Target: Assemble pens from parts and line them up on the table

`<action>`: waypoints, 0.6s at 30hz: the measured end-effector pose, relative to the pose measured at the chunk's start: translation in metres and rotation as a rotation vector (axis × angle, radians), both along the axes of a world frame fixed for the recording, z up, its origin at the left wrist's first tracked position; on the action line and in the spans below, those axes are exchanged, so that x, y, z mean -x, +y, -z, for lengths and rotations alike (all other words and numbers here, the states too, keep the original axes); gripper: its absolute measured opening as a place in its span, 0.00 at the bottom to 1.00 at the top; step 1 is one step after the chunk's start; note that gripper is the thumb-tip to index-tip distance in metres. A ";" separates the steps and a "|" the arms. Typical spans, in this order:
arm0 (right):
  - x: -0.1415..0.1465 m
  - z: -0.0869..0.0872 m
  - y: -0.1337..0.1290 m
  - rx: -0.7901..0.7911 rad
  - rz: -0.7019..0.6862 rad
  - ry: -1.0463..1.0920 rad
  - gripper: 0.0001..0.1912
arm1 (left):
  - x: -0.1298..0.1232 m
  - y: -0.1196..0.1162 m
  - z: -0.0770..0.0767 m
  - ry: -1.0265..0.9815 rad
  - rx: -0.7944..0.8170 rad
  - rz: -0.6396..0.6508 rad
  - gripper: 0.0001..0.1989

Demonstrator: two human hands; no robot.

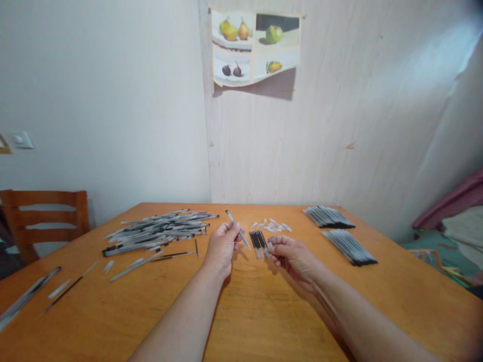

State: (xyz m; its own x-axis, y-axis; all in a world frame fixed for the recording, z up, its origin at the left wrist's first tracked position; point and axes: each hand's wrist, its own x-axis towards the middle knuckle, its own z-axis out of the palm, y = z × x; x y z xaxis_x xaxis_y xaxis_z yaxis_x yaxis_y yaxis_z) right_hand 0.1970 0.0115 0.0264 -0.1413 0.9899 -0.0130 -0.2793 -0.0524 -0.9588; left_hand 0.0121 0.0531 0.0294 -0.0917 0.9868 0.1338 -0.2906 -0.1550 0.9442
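My left hand (222,247) pinches a clear pen (244,240) with a dark end, held at a slant above the table with its pale tip towards my right hand. The fingers of my right hand (291,255) are closed on a small translucent pen cap (270,244), partly hidden by the fingertips. Between the hands, a row of black ink refills (258,240) lies on the table, its right end close to my right fingertips. Just behind them, several loose translucent caps (277,226) are scattered.
On the wooden table (256,317), a big heap of pens (162,229) lies left. Two neat rows of pens, one far (327,217) and one nearer (349,247), are at right. Loose refills (70,287) and pens (28,296) lie near left. A chair (49,198) stands beyond.
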 end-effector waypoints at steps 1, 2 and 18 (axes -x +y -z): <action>0.002 0.001 -0.001 -0.014 0.000 -0.038 0.11 | 0.000 0.000 0.000 -0.001 -0.003 -0.001 0.19; 0.004 0.003 -0.002 -0.032 -0.002 -0.078 0.11 | 0.000 0.000 0.000 0.000 -0.006 -0.002 0.19; 0.020 0.012 -0.010 -0.140 0.010 -0.221 0.10 | -0.007 -0.006 0.000 0.020 0.002 0.020 0.19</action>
State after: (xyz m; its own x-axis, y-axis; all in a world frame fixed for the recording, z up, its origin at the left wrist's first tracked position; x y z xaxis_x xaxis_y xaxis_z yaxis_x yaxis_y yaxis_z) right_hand 0.1766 0.0018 0.0144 -0.1407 0.9855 0.0948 -0.0617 0.0868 -0.9943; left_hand 0.0195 0.0476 0.0294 -0.0691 0.9886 0.1339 -0.2743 -0.1479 0.9502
